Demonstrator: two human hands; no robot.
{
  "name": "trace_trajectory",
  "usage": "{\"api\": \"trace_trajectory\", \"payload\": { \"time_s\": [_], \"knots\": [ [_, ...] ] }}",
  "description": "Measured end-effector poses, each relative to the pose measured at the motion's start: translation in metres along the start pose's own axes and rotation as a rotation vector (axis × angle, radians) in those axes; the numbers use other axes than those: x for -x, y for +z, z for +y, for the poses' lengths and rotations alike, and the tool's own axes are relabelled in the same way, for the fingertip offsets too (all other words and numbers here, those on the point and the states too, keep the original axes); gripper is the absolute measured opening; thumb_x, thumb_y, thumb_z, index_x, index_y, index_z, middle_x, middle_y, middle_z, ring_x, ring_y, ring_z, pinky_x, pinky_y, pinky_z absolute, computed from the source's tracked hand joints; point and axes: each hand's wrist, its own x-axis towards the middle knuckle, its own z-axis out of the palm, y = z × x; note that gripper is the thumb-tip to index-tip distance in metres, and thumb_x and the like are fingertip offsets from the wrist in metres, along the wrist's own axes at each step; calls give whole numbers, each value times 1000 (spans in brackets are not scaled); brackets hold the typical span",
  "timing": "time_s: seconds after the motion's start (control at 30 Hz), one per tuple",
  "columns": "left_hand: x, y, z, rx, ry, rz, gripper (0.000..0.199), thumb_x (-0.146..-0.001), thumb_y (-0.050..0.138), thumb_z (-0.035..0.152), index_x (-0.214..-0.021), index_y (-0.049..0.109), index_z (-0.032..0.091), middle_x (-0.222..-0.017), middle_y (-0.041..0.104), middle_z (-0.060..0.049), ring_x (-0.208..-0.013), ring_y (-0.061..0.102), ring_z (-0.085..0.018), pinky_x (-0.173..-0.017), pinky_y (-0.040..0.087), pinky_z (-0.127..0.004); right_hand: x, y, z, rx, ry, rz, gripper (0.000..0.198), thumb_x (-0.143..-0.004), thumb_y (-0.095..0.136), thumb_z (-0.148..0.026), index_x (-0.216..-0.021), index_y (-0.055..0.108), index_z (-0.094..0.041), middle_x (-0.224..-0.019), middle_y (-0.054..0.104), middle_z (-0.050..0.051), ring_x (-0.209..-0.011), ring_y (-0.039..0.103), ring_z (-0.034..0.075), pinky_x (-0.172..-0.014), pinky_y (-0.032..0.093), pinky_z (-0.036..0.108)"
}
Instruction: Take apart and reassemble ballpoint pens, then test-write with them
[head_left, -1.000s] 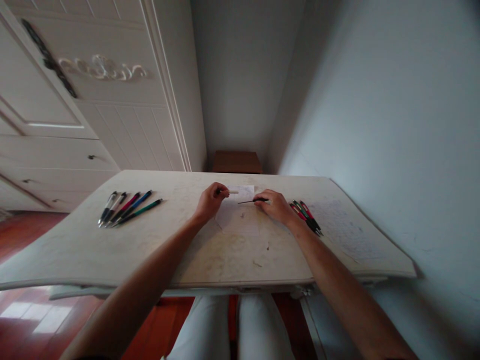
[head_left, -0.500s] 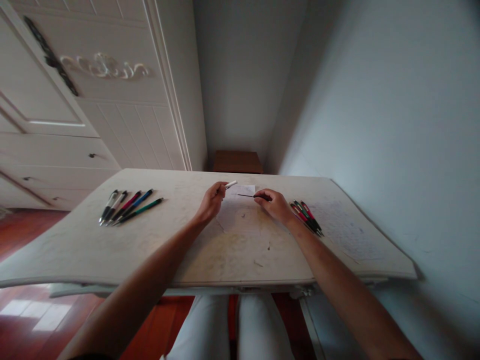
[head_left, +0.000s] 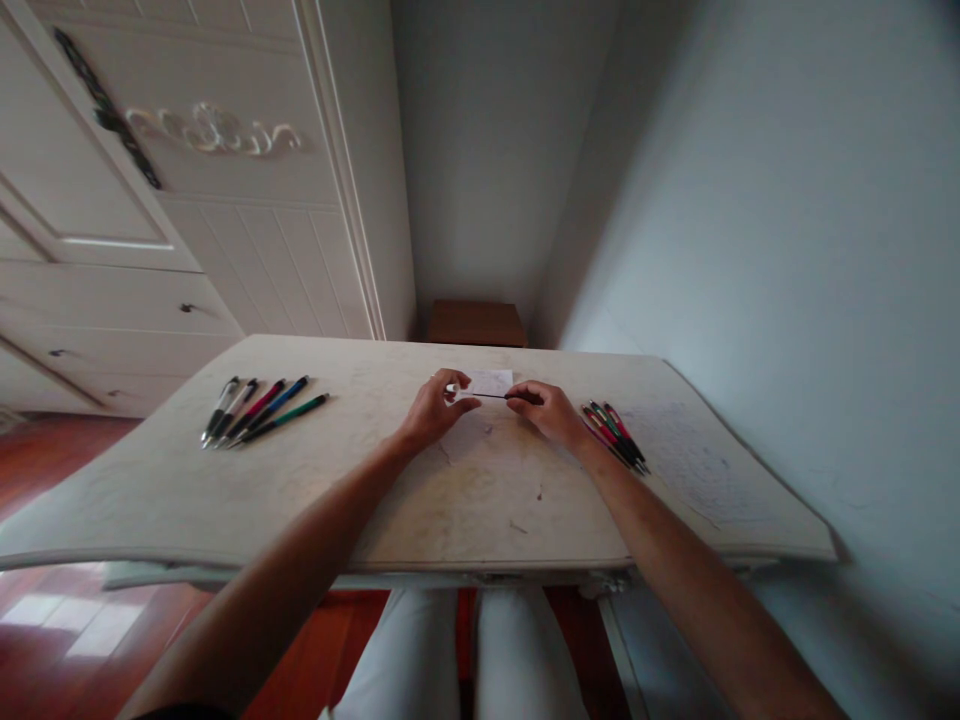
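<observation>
My left hand (head_left: 429,412) is closed on a white pen barrel (head_left: 451,388), mostly hidden by the fingers. My right hand (head_left: 549,408) pinches a thin dark pen refill (head_left: 489,396) that points left. The refill's left end is close to the left fingertips; I cannot tell whether it touches the barrel. Beneath both hands lies a small sheet of paper (head_left: 495,379) with faint writing. Several pens in red, green and black (head_left: 616,436) lie beside my right forearm.
On the left of the white table (head_left: 300,500) several pens (head_left: 259,412) are fanned out. A written sheet (head_left: 690,465) lies at the right. Small dark bits (head_left: 517,527) are near the front edge. A wall (head_left: 787,250) borders the right side, a white cabinet (head_left: 277,250) the back left.
My left hand has turned, so the white barrel that stuck out to the right now sits largely within its fingers. The two hands' fingertips are closer, with the refill between them.
</observation>
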Motion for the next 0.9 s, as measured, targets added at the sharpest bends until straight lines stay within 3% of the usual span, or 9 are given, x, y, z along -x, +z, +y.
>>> {"api": "trace_trajectory", "payload": {
  "time_s": [0.1,0.2,0.3,0.47,0.9],
  "knots": [
    [1,1,-1,1,-15,-66,17,-79,66,24,-69,54,18,-84,70,-3,-73,61,-15,-70,48,-27,0,-1,-1,25,-20,-4,15,-79,66,-29,-88,71,-18,-88,73,5,-83,66,19,-79,50,33],
    [1,1,-5,-22,17,-43,17,-82,60,21,-66,56,18,-79,70,-3,-74,62,-16,-71,48,-27,0,-3,-2,85,-69,-4,12,-80,67,-25,-88,73,-19,-90,73,5,-86,66,19,-80,50,32],
    [0,-2,-9,-60,94,-17,14,-81,58,14,-67,57,18,-80,70,-4,-75,62,-16,-72,48,-28,0,-6,-2,171,-128,-7,10,-80,68,-22,-87,74,-20,-90,72,5,-87,65,19,-82,49,32],
    [0,-7,-8,-118,184,-84,20,-73,50,1,-62,53,18,-79,68,-5,-77,63,-16,-73,47,-28,2,-9,-3,258,-181,-58,11,-83,68,-23,-90,76,-22,-91,71,6,-87,65,20,-81,49,33],
    [0,-12,-6,-156,206,-103,17,-73,53,4,-64,57,18,-79,67,-5,-76,61,-16,-72,47,-28,1,-12,1,337,-191,-40,16,-79,70,-15,-89,77,-25,-88,69,5,-86,64,20,-81,49,33]
  ]
}}
